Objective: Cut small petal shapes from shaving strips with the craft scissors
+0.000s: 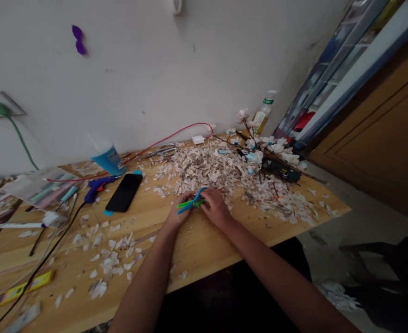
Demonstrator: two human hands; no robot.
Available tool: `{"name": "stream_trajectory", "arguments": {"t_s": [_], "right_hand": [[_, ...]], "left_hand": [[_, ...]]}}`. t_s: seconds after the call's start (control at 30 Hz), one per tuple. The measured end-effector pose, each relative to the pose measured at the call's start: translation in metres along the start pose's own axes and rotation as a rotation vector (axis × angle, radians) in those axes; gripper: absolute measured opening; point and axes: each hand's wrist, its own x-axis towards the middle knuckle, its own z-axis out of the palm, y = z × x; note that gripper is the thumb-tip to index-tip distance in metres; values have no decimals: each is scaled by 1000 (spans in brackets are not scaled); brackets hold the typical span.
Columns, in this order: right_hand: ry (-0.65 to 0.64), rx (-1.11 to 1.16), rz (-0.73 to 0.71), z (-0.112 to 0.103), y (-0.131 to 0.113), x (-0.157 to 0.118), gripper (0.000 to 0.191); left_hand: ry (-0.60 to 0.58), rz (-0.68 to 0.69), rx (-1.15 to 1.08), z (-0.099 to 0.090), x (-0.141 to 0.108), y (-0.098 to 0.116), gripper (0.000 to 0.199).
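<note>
In the middle of the head view my right hand [216, 208] is closed round a pair of scissors [191, 203] with blue and bright green plastic parts. Their tips point left and lie across my left hand [180, 210], which is right beside my right hand. The fingers of my left hand look curled together, partly covered by the scissors; what they grip is too small or hidden to name. Just beyond both hands spreads a heap of pale, dry petals [207, 169] on the wooden table [204, 249].
Flowering branches [276, 150] and a bottle [264, 111] stand at the back right. Toward the left are a black phone [124, 192], a blue glue gun [98, 187] with its black cord, a blue cup [109, 159] and a yellow pack [18, 290]. Metal scissors [165, 150] lie behind the heap.
</note>
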Motion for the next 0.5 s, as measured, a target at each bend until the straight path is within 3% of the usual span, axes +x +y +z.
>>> {"name": "stream_trajectory", "arguments": {"t_s": [0.17, 0.37, 0.5], "right_hand": [[27, 84, 92, 4, 5, -4, 35], [92, 328, 531, 2, 14, -1, 24], [104, 471, 606, 2, 17, 2, 25]], "left_hand": [[48, -52, 28, 2, -1, 0, 22], [7, -155, -100, 8, -1, -4, 31], [13, -161, -81, 12, -2, -3, 37]]}}
